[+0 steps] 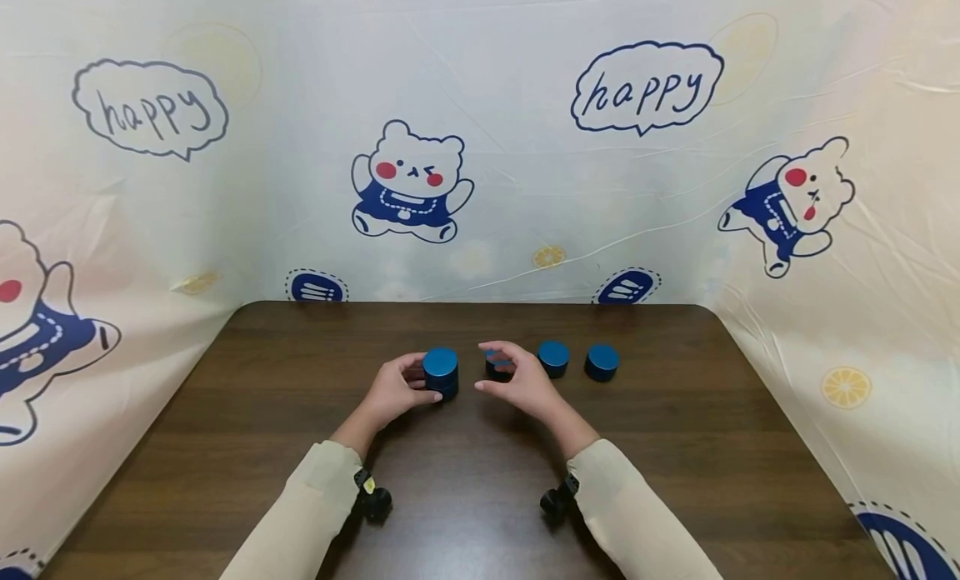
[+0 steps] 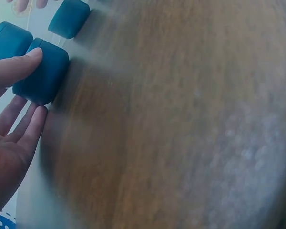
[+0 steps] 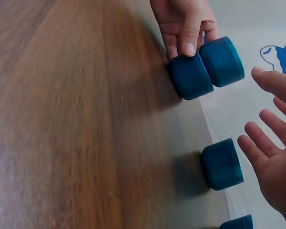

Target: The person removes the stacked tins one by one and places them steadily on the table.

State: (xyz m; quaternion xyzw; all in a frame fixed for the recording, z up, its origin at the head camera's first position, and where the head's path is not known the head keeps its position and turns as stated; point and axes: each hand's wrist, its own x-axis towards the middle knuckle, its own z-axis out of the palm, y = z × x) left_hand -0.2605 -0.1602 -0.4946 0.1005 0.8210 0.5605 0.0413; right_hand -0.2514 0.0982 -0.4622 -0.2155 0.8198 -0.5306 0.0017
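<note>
Two small blue round tins stand one on the other near the middle of the table. My left hand (image 1: 390, 391) holds the lower tin (image 3: 188, 78) between thumb and fingers; the upper tin (image 1: 440, 367) rests on it. In the right wrist view the upper tin sits slightly off line with the lower one. To the right of the stack, my right hand (image 1: 528, 387) is spread, thumb and fingers apart with nothing between them. Behind its fingers a third tin (image 3: 222, 164) stands on the table, partly hidden in the head view.
Two more blue tins, one (image 1: 553, 359) just beyond the right hand and another (image 1: 602, 362) further right, stand on the brown wooden table (image 1: 465, 488). A printed cloth (image 1: 517, 205) hangs along the table's back and sides.
</note>
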